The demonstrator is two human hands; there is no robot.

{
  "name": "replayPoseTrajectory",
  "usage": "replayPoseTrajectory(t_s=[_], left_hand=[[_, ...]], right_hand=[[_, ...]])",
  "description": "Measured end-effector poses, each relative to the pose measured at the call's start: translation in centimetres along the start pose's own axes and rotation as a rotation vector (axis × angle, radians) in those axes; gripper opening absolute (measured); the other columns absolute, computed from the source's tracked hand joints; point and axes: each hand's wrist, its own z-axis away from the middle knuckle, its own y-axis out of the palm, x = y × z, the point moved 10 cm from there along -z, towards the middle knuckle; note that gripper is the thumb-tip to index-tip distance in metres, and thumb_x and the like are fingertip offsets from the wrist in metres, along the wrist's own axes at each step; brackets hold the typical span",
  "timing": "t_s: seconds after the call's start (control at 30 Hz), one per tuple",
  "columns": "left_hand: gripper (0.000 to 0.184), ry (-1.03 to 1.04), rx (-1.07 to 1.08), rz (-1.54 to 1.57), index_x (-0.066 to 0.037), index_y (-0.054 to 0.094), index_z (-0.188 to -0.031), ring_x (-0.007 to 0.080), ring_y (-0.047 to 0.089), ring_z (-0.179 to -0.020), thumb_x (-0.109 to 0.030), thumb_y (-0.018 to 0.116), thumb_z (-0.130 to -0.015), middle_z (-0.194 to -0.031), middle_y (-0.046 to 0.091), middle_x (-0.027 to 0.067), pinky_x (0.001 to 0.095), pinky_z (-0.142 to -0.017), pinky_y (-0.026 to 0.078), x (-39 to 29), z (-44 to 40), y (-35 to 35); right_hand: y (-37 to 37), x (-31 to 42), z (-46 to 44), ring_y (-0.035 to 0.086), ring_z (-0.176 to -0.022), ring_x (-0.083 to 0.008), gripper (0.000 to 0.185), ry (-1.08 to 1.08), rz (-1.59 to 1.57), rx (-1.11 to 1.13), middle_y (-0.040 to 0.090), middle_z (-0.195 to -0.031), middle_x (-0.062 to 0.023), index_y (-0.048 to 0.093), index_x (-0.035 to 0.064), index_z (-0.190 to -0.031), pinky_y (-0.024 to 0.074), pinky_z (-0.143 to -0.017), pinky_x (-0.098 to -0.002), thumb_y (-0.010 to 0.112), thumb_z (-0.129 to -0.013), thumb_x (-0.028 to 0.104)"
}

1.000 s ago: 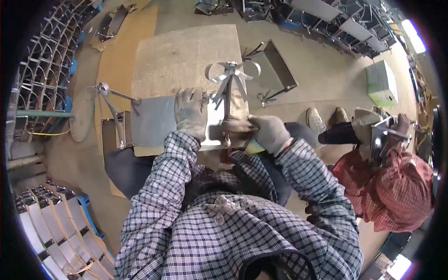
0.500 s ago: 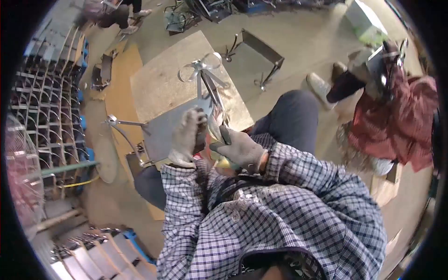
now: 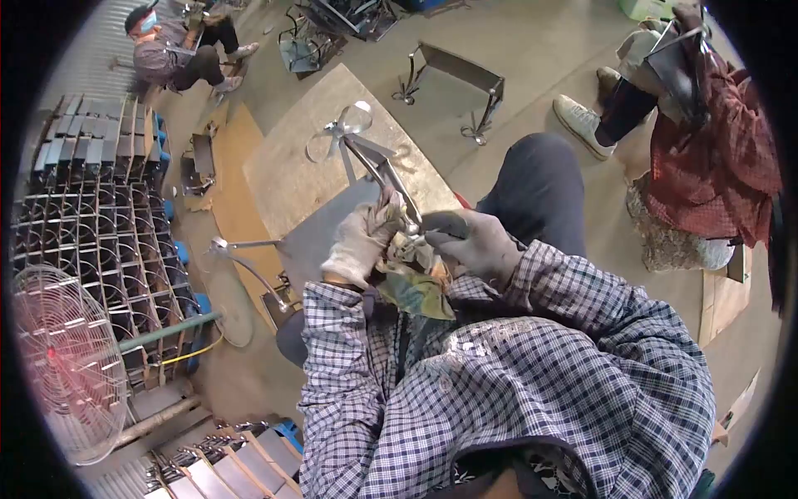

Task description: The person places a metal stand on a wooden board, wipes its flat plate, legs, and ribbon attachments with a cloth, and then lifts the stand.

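Note:
Both hands wear pale, stained gloves. My left hand (image 3: 363, 239) is closed around the near end of a metal frame (image 3: 380, 169) with curled strips at its far end. Close by on the right, my right hand (image 3: 475, 243) pinches a crumpled multicoloured cloth (image 3: 418, 289) against that near end. The cloth hangs below both hands. Under the frame, a grey metal panel (image 3: 314, 226) lies on a worn board (image 3: 287, 154); a curved metal leg (image 3: 249, 264) juts from its left side.
A metal frame piece (image 3: 460, 71) stands on the floor beyond the board. Racks of metal parts (image 3: 87, 224) and a fan (image 3: 71, 366) are at left. One person (image 3: 179, 51) sits at the upper left, a co-worker in red (image 3: 706, 158) at right.
The view has turned, bringing the fan and seated person further in. My left hand has closed on the frame's near end, and my right hand has moved there with the cloth, now more visible.

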Motion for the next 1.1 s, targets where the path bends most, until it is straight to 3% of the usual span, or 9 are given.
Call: replayPoseTrajectory(t_s=[0.07, 0.3, 0.5, 0.57, 0.67, 0.77, 0.8, 0.83, 1.1], left_hand=[[0.04, -0.073, -0.018, -0.281, -0.007, 0.064, -0.105, 0.0413, 0.064, -0.087, -0.046, 0.064, -0.092, -0.088, 0.067, 0.0185, 0.0453, -0.076, 0.051, 0.4, -0.5, -0.3], [0.04, 0.153, -0.205, -0.524, -0.01, 0.066, -0.097, 0.0428, 0.063, -0.082, -0.049, 0.056, -0.096, -0.087, 0.066, 0.0203, 0.0464, -0.069, 0.05, -2.3, -0.5, -0.5], [0.021, 0.341, -0.107, -0.383, -0.005, 0.066, -0.106, 0.0224, 0.069, -0.07, -0.019, 0.066, -0.09, -0.078, 0.07, 0.0102, 0.0367, -0.062, 0.054, 0.5, -5.8, -3.8], [0.031, 0.358, -0.128, -0.303, -0.008, 0.062, -0.117, 0.0247, 0.069, -0.073, -0.024, 0.064, -0.09, -0.08, 0.07, 0.0112, 0.0403, -0.065, 0.053, -5.9, -6.6, -6.8], [0.038, 0.227, -0.16, -0.948, -0.009, 0.063, -0.123, 0.0229, 0.069, -0.077, -0.025, 0.066, -0.088, -0.087, 0.071, 0.0104, 0.0395, -0.068, 0.054, -7.5, -8.6, -9.7], [0.048, 0.454, -0.278, -0.722, -0.013, 0.06, -0.123, 0.0324, 0.067, -0.074, -0.039, 0.071, -0.085, -0.082, 0.068, 0.0151, 0.0435, -0.065, 0.054, -8.7, -5.8, -8.0], [0.05, 0.047, -0.357, -1.025, -0.012, 0.055, -0.128, 0.0336, 0.068, -0.076, -0.042, 0.065, -0.089, -0.087, 0.068, 0.0156, 0.044, -0.066, 0.055, -7.2, -5.1, -6.8], [0.048, 0.045, -0.413, -1.041, -0.012, 0.057, -0.126, 0.0332, 0.068, -0.076, -0.04, 0.066, -0.088, -0.088, 0.069, 0.0151, 0.0442, -0.066, 0.055, -6.4, -4.3, -5.7], [0.027, 0.398, -0.124, -1.069, -0.014, 0.067, -0.107, 0.0284, 0.069, -0.078, -0.026, 0.07, -0.083, -0.089, 0.07, 0.0088, 0.0444, -0.068, 0.055, -4.8, -6.7, -7.0]], right_hand=[[0.1, 0.8, -1.3, 0.07, -0.096, -0.0221, 0.05, 0.011, 0.104, 0.046, 0.07, -0.109, -0.0157, 0.058, 0.0057, -0.132, 0.0538, -0.086, -0.0321, 0.073, -0.085, 0.016], [2.8, -1.6, -3.2, 0.068, -0.092, -0.0338, 0.044, 0.175, 0.302, 0.237, 0.071, -0.099, -0.0184, 0.064, 0.0088, -0.124, 0.0533, -0.084, -0.0397, 0.069, -0.083, 0.025], [2.9, -3.0, -3.7, 0.07, -0.087, -0.0319, 0.037, 0.235, 0.288, 0.264, 0.072, -0.094, -0.0151, 0.069, 0.0168, -0.118, 0.0541, -0.081, -0.0395, 0.065, -0.086, 0.034], [2.7, -2.8, -3.6, 0.07, -0.086, -0.0315, 0.036, 0.28, 0.264, 0.261, 0.072, -0.093, -0.0145, 0.069, 0.0182, -0.119, 0.0542, -0.08, -0.0391, 0.064, -0.087, 0.035], [2.6, -2.7, -3.6, 0.069, -0.086, -0.0332, 0.034, 0.211, 0.212, 0.193, 0.072, -0.093, -0.015, 0.069, 0.0166, -0.117, 0.0544, -0.079, -0.0397, 0.061, -0.089, 0.034], [2.9, -2.5, -3.9, 0.069, -0.086, -0.0338, 0.034, 0.147, 0.323, 0.236, 0.071, -0.093, -0.0153, 0.069, 0.0143, -0.115, 0.0544, -0.079, -0.0411, 0.056, -0.091, 0.035], [3.0, -2.6, -4.0, 0.069, -0.086, -0.0336, 0.035, 0.139, 0.341, 0.251, 0.071, -0.093, -0.0155, 0.069, 0.014, -0.115, 0.0544, -0.079, -0.0416, 0.055, -0.091, 0.035], [3.1, -2.7, -4.2, 0.069, -0.086, -0.0334, 0.035, 0.132, 0.361, 0.265, 0.071, -0.093, -0.0156, 0.069, 0.0137, -0.115, 0.0544, -0.079, -0.0421, 0.054, -0.091, 0.035], [3.3, -2.8, -4.3, 0.07, -0.087, -0.0317, 0.034, 0.139, 0.442, 0.322, 0.071, -0.093, -0.0163, 0.069, 0.0138, -0.115, 0.0552, -0.079, -0.0411, 0.055, -0.089, 0.03]])
